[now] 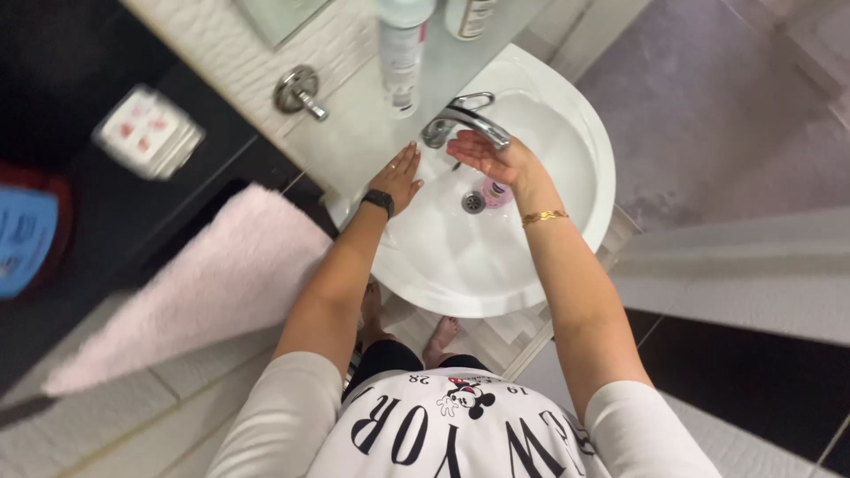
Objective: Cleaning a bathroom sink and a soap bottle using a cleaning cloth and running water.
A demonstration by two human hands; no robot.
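White round sink [531,283] seen from above; chrome faucet [465,122] at its far rim, spout over the bowl. Drain [474,203] at centre, a small pink object [496,192] just beside it. Pink towel [221,283] hangs well left of the sink; spray can [403,53] stands behind the faucet. Left hand [398,177] lies flat, fingers together, on the sink's left rim. Right hand [487,155] is open, palm up, directly under the spout, holding nothing.
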